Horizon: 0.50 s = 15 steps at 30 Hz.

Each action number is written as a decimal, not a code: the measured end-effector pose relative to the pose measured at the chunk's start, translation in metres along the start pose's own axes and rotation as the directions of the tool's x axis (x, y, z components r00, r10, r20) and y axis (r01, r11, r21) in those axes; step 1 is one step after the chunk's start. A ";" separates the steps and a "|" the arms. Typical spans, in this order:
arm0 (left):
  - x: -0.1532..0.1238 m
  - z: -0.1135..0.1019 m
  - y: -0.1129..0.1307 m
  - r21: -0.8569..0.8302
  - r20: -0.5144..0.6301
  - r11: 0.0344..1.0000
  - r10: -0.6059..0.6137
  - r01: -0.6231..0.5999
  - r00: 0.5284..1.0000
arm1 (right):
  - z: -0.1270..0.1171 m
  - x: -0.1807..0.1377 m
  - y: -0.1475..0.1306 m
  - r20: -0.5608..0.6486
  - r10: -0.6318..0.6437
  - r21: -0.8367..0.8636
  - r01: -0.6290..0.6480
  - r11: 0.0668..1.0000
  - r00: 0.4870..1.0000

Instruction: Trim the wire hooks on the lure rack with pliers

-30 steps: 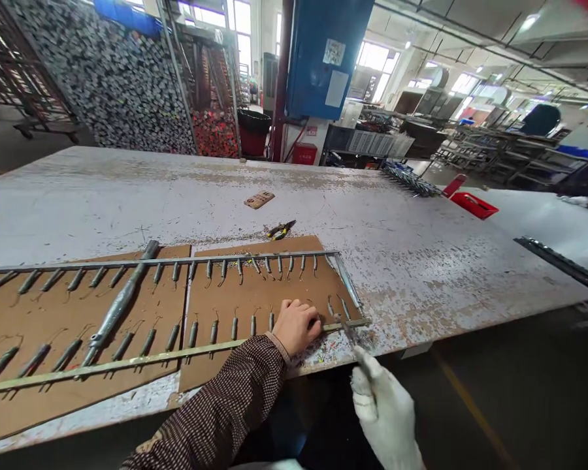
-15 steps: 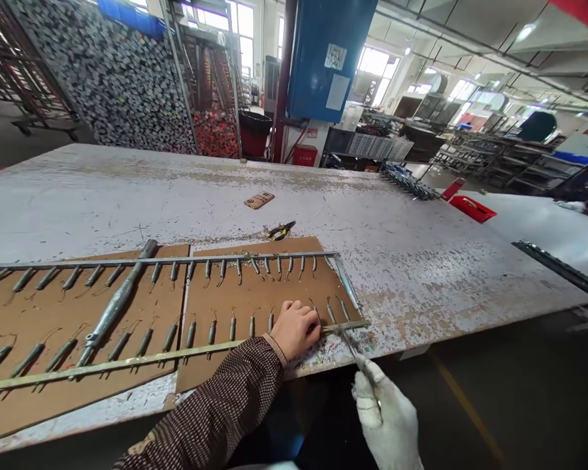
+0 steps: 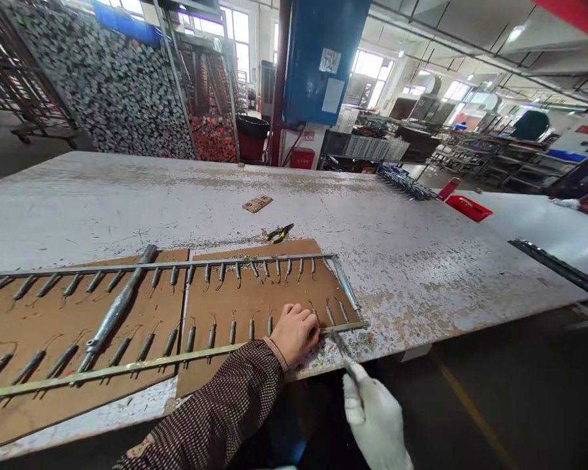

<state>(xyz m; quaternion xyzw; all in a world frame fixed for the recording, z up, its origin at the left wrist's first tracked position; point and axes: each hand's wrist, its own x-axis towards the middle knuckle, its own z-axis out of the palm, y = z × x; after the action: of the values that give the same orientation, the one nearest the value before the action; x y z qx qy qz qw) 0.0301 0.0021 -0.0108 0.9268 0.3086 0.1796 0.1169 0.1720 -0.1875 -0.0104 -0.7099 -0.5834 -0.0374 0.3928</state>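
Observation:
A long metal frame lies on brown board, with rows of small grey rods ending in thin wire hooks along both long rails. My left hand, bare, rests at the near rail close to the frame's right end. Its fingers are curled down, hiding whatever they pinch. White-gloved, my right hand is closed around a thin, dark metal tool. The tool's tip is by the near rail, just right of my left hand; its exact kind is unclear, and I cannot tell whether it touches the rail.
Yellow-and-black pliers and a brown tag lie beyond the frame. A large grey spindle-shaped bar crosses its left part. Farther right are a red tray and a dark rail. The worktable's front edge runs close to my hands.
My right hand and its tool have shifted slightly left and up, closer to my left hand. The left hand keeps its place on the near rail. The view has tilted a little.

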 end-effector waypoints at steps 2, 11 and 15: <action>0.000 0.001 0.000 0.003 0.014 1.000 -0.002 0.002 1.000 | 0.000 0.000 0.001 0.007 -0.028 -0.036 0.029 0.999 1.000; 0.001 0.000 0.001 -0.003 0.024 1.000 -0.020 0.020 1.000 | 0.003 -0.001 0.002 0.012 -0.090 -0.116 0.091 0.989 0.996; 0.001 -0.001 0.002 0.006 0.019 1.000 -0.016 0.016 1.000 | 0.000 -0.003 0.004 -0.059 -0.007 -0.054 0.004 0.999 0.998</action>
<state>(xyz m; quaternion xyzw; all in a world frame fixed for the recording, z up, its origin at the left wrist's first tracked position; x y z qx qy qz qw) 0.0314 0.0015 -0.0094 0.9263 0.3152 0.1688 0.1186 0.1740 -0.1897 -0.0139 -0.7173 -0.5721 -0.0751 0.3906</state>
